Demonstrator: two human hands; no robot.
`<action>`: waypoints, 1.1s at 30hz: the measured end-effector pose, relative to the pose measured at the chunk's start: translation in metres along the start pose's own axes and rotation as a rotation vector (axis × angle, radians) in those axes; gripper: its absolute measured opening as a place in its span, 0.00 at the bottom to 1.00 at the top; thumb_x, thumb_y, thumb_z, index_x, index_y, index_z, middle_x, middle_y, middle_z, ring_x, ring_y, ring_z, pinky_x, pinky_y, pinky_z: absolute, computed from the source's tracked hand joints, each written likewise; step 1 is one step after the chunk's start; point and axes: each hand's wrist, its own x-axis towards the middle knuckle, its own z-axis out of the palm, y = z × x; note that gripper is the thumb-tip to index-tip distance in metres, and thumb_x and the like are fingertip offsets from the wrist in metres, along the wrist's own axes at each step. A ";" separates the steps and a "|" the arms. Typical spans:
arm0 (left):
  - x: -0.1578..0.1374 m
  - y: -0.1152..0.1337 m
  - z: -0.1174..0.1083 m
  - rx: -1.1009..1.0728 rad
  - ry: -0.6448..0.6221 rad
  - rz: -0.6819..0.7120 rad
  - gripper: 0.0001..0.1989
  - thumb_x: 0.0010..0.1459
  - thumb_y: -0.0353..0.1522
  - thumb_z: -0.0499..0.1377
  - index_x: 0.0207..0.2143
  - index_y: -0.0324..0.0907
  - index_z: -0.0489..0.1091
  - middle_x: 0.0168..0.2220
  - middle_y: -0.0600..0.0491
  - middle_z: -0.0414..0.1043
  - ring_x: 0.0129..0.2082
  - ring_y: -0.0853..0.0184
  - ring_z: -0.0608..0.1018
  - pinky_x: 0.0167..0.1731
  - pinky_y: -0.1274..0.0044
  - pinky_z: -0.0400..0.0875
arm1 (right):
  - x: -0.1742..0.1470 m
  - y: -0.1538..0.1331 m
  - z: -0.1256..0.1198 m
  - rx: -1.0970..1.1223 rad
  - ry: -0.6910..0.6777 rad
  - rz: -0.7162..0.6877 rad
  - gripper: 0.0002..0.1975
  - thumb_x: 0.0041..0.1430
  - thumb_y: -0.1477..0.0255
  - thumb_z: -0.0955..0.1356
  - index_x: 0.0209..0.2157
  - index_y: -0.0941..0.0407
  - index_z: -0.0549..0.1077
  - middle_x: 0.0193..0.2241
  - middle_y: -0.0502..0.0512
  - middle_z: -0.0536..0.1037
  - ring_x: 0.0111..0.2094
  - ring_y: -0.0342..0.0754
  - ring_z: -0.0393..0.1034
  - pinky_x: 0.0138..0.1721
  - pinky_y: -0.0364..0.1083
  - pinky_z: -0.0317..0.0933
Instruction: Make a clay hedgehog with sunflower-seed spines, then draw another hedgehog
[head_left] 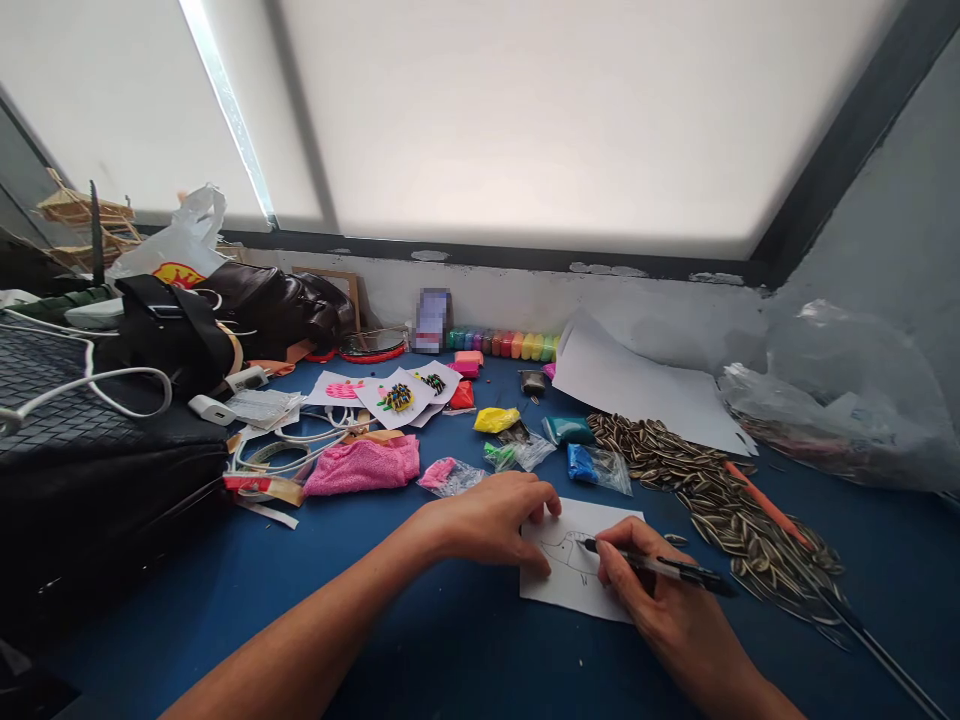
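A small white sheet of paper (574, 592) lies on the blue table in front of me, with a turtle-like outline drawn in dark ink. My right hand (656, 585) grips a black pen (667, 567), its tip touching the drawing. Fingers spread, my left hand (502, 520) rests at the sheet's left edge and presses it down. Just beyond the paper sit clay packets: blue (596, 466), teal (568, 430), yellow (496, 420) and pink (450, 476).
Sunflower seeds (720, 490) spread to the right, with an orange-handled tool (772, 510) across them. White sheets (645, 385) and a plastic bag (847, 400) stand behind. Decorated paper cards (401, 398), a pink cloth (364, 466) and a black bag (112, 480) are leftward.
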 end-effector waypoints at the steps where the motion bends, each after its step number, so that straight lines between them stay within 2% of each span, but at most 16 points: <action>1: 0.000 0.000 0.000 0.002 -0.002 0.000 0.24 0.46 0.35 0.67 0.46 0.45 0.67 0.41 0.53 0.68 0.44 0.62 0.70 0.40 0.77 0.63 | 0.000 0.000 0.000 0.005 -0.006 0.003 0.13 0.61 0.61 0.62 0.29 0.53 0.69 0.19 0.47 0.69 0.19 0.43 0.63 0.18 0.41 0.57; 9: -0.001 0.001 0.000 0.011 -0.001 -0.002 0.24 0.46 0.35 0.68 0.46 0.45 0.67 0.41 0.54 0.68 0.44 0.63 0.70 0.39 0.77 0.63 | 0.000 -0.001 0.000 -0.011 0.007 -0.036 0.14 0.62 0.62 0.61 0.27 0.53 0.69 0.19 0.47 0.68 0.19 0.43 0.62 0.18 0.41 0.57; 16: 0.000 0.000 0.000 0.001 -0.001 -0.002 0.24 0.46 0.35 0.68 0.46 0.45 0.67 0.41 0.54 0.68 0.44 0.63 0.70 0.40 0.76 0.63 | 0.000 -0.001 -0.001 -0.081 0.129 -0.067 0.15 0.61 0.62 0.61 0.23 0.52 0.66 0.17 0.46 0.66 0.17 0.43 0.60 0.16 0.41 0.55; 24: 0.001 -0.001 0.001 0.006 0.001 0.004 0.24 0.46 0.35 0.67 0.46 0.45 0.66 0.41 0.54 0.68 0.44 0.63 0.70 0.40 0.77 0.63 | -0.001 -0.002 -0.002 -0.068 0.062 -0.051 0.14 0.62 0.62 0.61 0.26 0.52 0.68 0.19 0.47 0.70 0.19 0.44 0.65 0.19 0.41 0.58; 33: 0.000 0.000 0.000 0.016 0.000 0.006 0.24 0.46 0.36 0.68 0.46 0.45 0.66 0.41 0.54 0.68 0.44 0.63 0.70 0.39 0.77 0.63 | -0.002 0.001 -0.001 -0.102 0.080 -0.038 0.14 0.62 0.61 0.60 0.26 0.53 0.68 0.19 0.47 0.68 0.19 0.44 0.62 0.18 0.42 0.56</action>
